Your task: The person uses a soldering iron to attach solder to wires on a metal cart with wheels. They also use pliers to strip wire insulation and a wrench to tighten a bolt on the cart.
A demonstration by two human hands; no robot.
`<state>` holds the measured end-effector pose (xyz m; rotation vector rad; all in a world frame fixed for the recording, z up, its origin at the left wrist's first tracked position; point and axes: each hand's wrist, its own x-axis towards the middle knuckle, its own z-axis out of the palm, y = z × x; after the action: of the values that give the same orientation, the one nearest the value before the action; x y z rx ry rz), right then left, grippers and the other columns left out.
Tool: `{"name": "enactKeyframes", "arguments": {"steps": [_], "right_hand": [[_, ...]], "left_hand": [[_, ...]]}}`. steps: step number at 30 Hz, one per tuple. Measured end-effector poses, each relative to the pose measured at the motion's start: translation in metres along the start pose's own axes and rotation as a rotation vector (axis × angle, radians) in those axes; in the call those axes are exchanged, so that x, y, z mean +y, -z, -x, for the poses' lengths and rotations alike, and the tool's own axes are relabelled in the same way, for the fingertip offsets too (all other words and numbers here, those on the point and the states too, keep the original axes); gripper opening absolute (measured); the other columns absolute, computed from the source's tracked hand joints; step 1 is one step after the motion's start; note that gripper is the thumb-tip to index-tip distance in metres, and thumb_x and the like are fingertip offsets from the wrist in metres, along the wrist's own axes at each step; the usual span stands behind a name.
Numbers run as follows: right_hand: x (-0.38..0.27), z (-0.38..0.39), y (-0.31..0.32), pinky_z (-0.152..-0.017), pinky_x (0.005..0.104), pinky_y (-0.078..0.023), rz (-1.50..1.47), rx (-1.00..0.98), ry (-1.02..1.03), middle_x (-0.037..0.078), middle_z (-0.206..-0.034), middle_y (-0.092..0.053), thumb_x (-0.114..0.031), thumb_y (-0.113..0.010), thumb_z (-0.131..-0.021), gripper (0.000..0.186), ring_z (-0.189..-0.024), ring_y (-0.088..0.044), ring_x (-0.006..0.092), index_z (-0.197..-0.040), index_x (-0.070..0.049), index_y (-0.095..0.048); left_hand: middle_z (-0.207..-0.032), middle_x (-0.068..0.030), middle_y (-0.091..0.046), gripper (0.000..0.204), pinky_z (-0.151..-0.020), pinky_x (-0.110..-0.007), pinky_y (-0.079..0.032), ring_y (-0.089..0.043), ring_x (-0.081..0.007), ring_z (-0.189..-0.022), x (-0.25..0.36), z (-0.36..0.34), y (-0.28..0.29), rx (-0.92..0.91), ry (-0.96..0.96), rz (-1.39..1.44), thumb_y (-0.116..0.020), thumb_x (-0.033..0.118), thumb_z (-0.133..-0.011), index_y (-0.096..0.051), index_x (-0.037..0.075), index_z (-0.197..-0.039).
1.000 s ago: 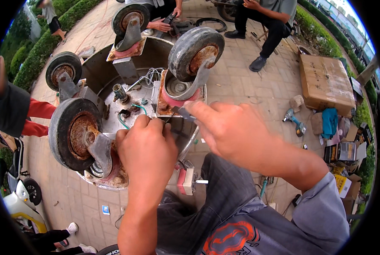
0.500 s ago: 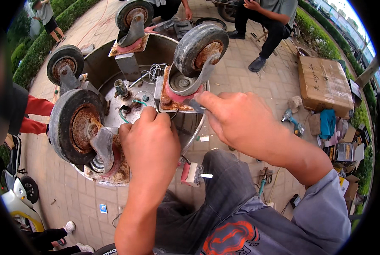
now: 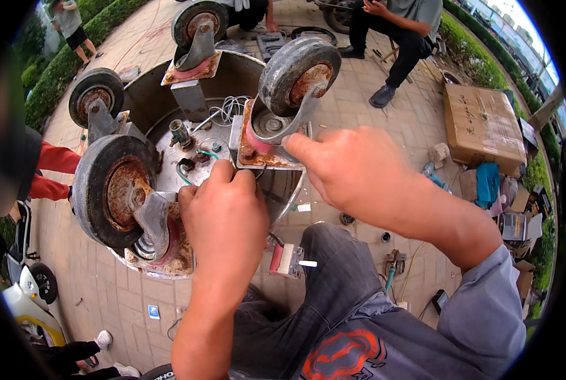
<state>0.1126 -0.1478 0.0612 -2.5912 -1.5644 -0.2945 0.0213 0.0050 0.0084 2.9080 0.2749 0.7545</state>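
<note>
An upturned round metal drum (image 3: 140, 79) stands before me, with rusty caster wheels bolted round its rim. My left hand (image 3: 224, 212) is closed in front of the drum, between the near-left caster (image 3: 121, 190) and the right caster (image 3: 298, 79). What its fingers pinch is hidden beneath them. My right hand (image 3: 352, 166) is closed too, slightly blurred, its thumb beside the red ring and rusty plate (image 3: 257, 158) of the right caster. I cannot make out what it grips. A small red-and-white box (image 3: 286, 259) hangs on a dark cable below my left hand.
Inside the drum are a brass-coloured fitting (image 3: 180, 133), green wires and a coil of pale cable (image 3: 229, 109). A cardboard box (image 3: 485, 123), a teal power tool (image 3: 436, 177) and scattered packaging lie on the right. Other people (image 3: 397, 38) are nearby, and a scooter (image 3: 32, 304) stands lower left.
My right hand has moved slightly left and up; the flat grey piece seen at its fingertips is now hidden. My left hand stays almost still. The far person's hand has moved lower.
</note>
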Motion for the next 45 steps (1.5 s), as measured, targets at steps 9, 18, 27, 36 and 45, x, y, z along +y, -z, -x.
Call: {"name": "enactKeyframes", "arguments": {"steps": [9,18,27,36,45], "right_hand": [[0.001,0.003,0.0,-0.054,0.0422,-0.053,0.013,0.033,0.016,0.016,-0.072,-0.065,-0.008,-0.057,-0.079,0.022,-0.066,-0.068,0.0332,-0.101,-0.002,-0.056],[0.011,0.014,-0.014,-0.055,0.0413,-0.053,-0.501,0.077,-0.134,0.016,-0.072,-0.065,-0.009,-0.056,-0.087,0.026,-0.065,-0.068,0.0313,-0.11,0.002,-0.054],[0.009,0.017,-0.008,-0.051,0.0337,-0.057,-1.715,-0.467,-0.627,0.019,-0.084,-0.062,-0.012,-0.047,-0.096,0.041,-0.063,-0.068,0.0246,-0.129,0.011,-0.038],[0.0,0.009,0.009,-0.046,0.0327,-0.055,-1.865,-0.377,-0.717,0.015,-0.08,-0.063,-0.013,-0.048,-0.095,0.035,-0.058,-0.065,0.0216,-0.124,0.006,-0.046],[-0.009,0.019,-0.002,-0.054,0.0368,-0.058,-1.882,-0.427,-0.825,0.017,-0.083,-0.062,-0.011,-0.047,-0.095,0.031,-0.064,-0.067,0.0232,-0.12,0.007,-0.047]], "left_hand": [[-0.076,-0.0085,-0.057,0.009,-0.069,-0.042,-0.039,-0.061,-0.0279,-0.069,-0.002,-0.001,0.0,0.013,-0.006,0.017,-0.064,0.011,-0.077,-0.062,0.006,-0.07],[-0.085,-0.0146,-0.06,0.007,-0.073,-0.045,-0.043,-0.059,-0.0368,-0.077,0.0,-0.001,0.004,-0.013,0.058,0.119,-0.063,0.006,-0.081,-0.065,0.001,-0.085],[-0.085,-0.013,-0.061,0.01,-0.068,-0.038,-0.048,-0.061,-0.0324,-0.076,-0.004,0.009,0.011,0.073,0.046,0.321,-0.067,-0.001,-0.076,-0.063,-0.003,-0.086],[-0.08,-0.009,-0.057,0.007,-0.066,-0.039,-0.044,-0.057,-0.0301,-0.072,-0.005,0.01,0.007,0.061,-0.072,0.239,-0.067,0.0,-0.074,-0.062,0.002,-0.078],[-0.079,-0.0081,-0.056,0.007,-0.064,-0.04,-0.042,-0.055,-0.0298,-0.068,-0.005,0.012,0.005,0.107,-0.043,0.264,-0.066,0.002,-0.074,-0.059,0.004,-0.074]]}}
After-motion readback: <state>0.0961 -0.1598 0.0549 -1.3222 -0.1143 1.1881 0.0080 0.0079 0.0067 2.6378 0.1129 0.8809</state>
